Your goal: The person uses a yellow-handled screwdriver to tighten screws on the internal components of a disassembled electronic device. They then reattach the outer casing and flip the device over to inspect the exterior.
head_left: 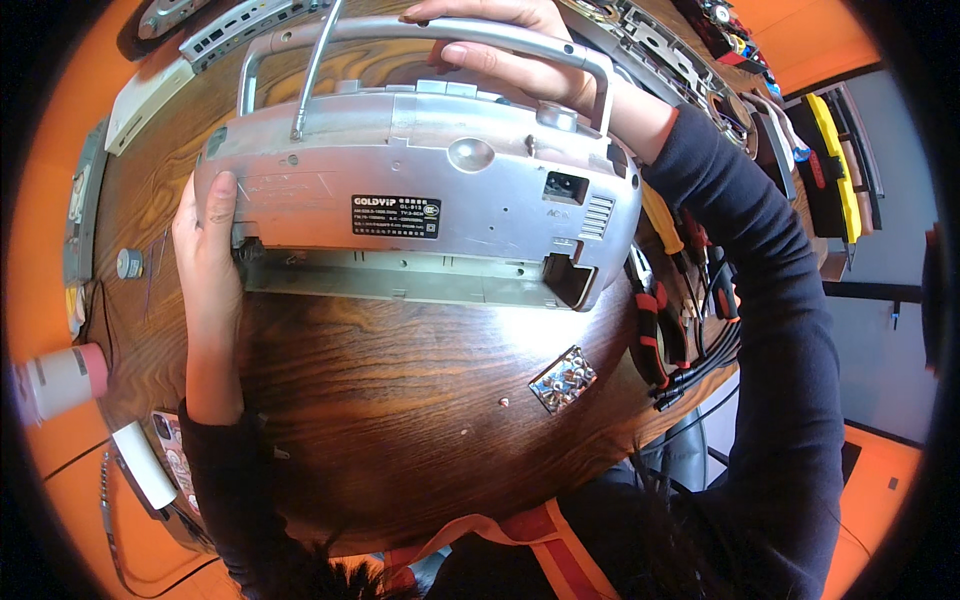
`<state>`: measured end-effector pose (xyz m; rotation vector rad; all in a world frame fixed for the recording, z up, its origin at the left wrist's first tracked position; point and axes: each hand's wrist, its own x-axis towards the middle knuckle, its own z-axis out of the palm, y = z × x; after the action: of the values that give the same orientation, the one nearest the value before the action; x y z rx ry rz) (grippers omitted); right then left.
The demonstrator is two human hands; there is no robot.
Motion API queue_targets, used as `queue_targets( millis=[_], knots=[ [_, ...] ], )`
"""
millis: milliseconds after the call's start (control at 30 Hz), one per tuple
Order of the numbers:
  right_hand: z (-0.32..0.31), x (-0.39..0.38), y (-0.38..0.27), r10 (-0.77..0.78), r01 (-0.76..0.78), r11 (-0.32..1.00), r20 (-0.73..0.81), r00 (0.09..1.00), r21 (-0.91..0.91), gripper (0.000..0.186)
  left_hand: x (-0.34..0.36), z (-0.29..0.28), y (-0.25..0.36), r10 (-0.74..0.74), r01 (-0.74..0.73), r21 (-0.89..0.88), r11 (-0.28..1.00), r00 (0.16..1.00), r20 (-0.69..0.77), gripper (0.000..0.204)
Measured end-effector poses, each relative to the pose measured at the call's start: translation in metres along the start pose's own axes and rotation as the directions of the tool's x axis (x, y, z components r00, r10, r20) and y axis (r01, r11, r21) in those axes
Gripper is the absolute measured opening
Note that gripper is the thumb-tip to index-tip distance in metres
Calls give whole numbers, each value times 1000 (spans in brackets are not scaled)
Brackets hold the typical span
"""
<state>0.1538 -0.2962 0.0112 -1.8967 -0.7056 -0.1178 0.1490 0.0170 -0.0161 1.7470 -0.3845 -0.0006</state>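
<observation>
A silver portable radio [470, 195] stands in front of me with its back toward me. It has a black label, a power socket and a long open battery compartment [400, 277] along the bottom. My left hand [208, 250] is closed on its left end, thumb on the back face. At the top, my right hand [530, 65] reaches behind the carrying handle [480, 33], with fingers above and below the bar, closed around it. A metal antenna [316, 75] sticks up near the handle's left side. The radio's front is hidden.
A small tray of screws [565, 380] lies on the wooden table [380, 400]. Pliers with red and black handles [650, 330] and cables lie at the right. Metal chassis parts [670, 60] line the far right. A pink and white cylinder [65, 383] stands at the left edge.
</observation>
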Motion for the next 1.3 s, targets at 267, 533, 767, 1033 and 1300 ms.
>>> queue_targets(
  millis=[267, 533, 767, 1033, 1300],
  knots=[
    [-10, -11, -14, 152, -159, 984, 83, 985, 80, 44, 2, -2, -5, -26, 26, -25, 999, 1000, -5, 43],
    [-36, -42, -5, 190, -233, 833, -136, 972, -502, 41, -2, 3, 6, 16, -15, -73, 997, 1000, 17, 34],
    [-4, -105, -63, 358, -493, 860, -531, 768, -134, 33, -1, 8, 3, 31, -38, -114, 993, 997, -70, 45],
    [70, -133, -103, 503, -579, 807, -646, 574, 115, 64, -4, 7, 1, -15, 8, -92, 996, 996, -83, 53],
    [71, -141, -98, 448, -663, 739, -647, 617, -120, 74, -3, 10, 7, -23, 15, -101, 995, 996, -81, 49]
  ],
)
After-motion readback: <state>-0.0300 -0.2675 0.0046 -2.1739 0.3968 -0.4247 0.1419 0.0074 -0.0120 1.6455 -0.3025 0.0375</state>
